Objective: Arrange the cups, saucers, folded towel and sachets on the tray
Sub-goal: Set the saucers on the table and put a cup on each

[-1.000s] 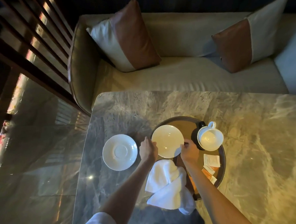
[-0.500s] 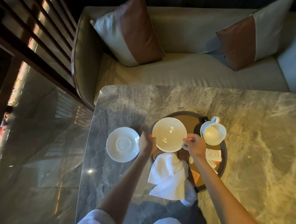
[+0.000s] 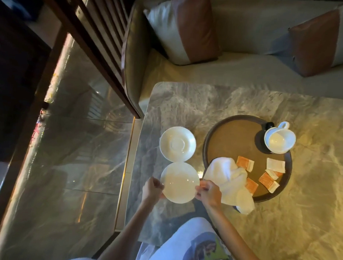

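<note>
Pinching a white saucer (image 3: pixel 179 181) at opposite rims with the left hand (image 3: pixel 152 189) and right hand (image 3: pixel 209 192), over the counter (image 3: pixel 309 212), just left of the tray (image 3: pixel 234 139). Just beyond, a second saucer (image 3: pixel 177 143). On the tray: cup (image 3: pixel 279 139), sachets (image 3: pixel 245 163), towel (image 3: pixel 229 178) draped over the near rim.

Head camera (wide-angle), steeply downward, close above the table (image 3: pixel 309 212)
</note>
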`<state>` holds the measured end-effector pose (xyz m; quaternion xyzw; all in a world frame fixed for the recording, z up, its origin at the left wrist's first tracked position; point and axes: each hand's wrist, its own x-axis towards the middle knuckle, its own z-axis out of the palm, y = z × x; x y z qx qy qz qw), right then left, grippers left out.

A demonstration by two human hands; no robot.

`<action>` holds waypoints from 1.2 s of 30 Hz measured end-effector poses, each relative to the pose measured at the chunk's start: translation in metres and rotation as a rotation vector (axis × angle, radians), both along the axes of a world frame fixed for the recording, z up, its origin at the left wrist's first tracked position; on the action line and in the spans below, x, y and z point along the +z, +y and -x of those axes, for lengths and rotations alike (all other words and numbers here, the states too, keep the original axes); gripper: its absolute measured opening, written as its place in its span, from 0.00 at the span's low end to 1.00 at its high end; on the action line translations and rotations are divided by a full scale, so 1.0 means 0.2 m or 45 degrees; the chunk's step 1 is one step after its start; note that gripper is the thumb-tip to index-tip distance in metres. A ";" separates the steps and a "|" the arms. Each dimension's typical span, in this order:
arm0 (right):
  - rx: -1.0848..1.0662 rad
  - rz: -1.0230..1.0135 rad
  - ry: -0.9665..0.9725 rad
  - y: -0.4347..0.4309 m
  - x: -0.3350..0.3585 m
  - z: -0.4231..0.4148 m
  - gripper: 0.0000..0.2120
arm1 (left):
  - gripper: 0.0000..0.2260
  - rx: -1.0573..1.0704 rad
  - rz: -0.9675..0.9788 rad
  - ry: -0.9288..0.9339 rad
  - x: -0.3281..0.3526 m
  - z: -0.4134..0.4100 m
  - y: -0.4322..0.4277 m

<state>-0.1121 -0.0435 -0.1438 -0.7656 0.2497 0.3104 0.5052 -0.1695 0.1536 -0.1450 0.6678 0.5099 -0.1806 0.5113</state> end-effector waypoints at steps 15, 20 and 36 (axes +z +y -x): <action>0.090 0.212 0.078 0.05 -0.15 0.22 0.10 | 0.06 -0.075 0.032 0.037 -0.14 0.21 0.01; 0.031 0.225 0.086 0.07 -0.14 0.23 0.09 | 0.06 -0.093 0.007 0.018 -0.16 0.23 0.01; 0.197 0.146 0.176 0.02 -0.09 0.23 0.09 | 0.11 -0.565 -0.524 0.237 -0.04 0.20 0.00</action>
